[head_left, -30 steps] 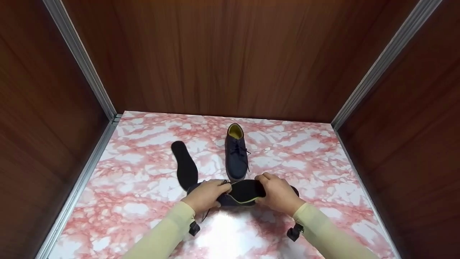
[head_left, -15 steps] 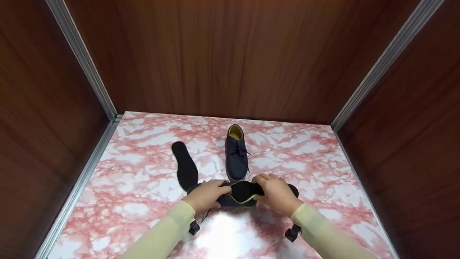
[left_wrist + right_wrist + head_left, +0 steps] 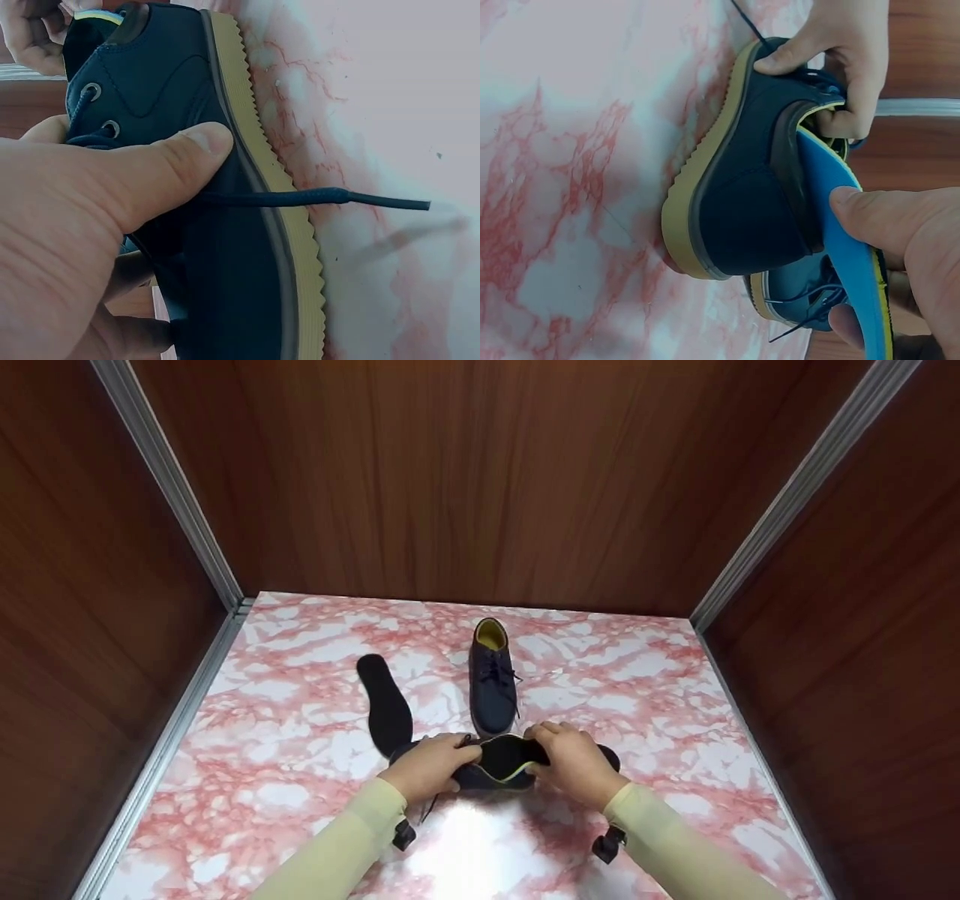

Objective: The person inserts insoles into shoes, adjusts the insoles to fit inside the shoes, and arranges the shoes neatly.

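My left hand point(image 3: 429, 769) grips a dark navy lace-up shoe point(image 3: 225, 300) around its laced front, thumb on the near side. The shoe lies crosswise, toe to the left, its tan sole on the tabletop in the left wrist view. My right hand point(image 3: 576, 763) pinches an insole point(image 3: 851, 270), black on top and blue beneath, between thumb and fingers. The insole's front part is inside the shoe's opening; its heel end sticks out past the shoe's heel. How far in its tip reaches is hidden.
Just beyond, a matching navy shoe point(image 3: 493, 690) with yellow lining stands toe toward me. A second black insole point(image 3: 388, 705) lies flat to its left. Brown wood-grain panels point(image 3: 465, 487) enclose the red-and-white marbled tabletop point(image 3: 300, 810) at the back and sides.
My right hand has shifted slightly left with the insole, which now looks more bent at the shoe's opening. The left hand stays in place. The other shoe and insole have not moved.
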`<state>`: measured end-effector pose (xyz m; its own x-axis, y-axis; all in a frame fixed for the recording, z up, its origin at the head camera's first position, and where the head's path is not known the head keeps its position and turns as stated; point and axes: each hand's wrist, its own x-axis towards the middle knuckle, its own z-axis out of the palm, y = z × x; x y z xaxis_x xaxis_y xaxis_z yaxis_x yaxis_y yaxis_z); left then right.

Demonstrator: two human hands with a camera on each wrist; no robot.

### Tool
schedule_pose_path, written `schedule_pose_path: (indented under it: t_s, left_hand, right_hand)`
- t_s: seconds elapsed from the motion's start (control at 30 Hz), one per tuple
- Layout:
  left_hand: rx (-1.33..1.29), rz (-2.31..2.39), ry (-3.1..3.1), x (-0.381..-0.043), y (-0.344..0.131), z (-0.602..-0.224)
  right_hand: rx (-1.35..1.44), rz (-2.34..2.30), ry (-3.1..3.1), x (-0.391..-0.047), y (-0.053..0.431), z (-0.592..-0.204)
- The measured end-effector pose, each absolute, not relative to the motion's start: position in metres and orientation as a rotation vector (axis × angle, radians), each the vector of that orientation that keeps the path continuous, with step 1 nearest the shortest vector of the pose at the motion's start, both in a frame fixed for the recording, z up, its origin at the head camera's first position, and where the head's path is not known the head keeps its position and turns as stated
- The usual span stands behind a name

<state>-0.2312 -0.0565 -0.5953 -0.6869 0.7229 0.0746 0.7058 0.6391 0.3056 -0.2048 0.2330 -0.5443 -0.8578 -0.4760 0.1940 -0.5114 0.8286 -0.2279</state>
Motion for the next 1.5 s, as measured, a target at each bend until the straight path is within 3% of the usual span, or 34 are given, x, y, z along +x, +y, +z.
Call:
schedule_pose_path:
  t_s: [0.97, 1.5]
  left_hand:
    - [1.22, 0.482, 2.82, -0.231, -0.055, -0.598]
    - [1.178, 0.465, 2.81, -0.229, -0.054, -0.594]
  right_hand:
    - [0.693, 0.584, -2.911, -0.204, 0.225, -0.554]
    - [0.663, 0.355, -3.071, -0.209, 0.222, -0.548]
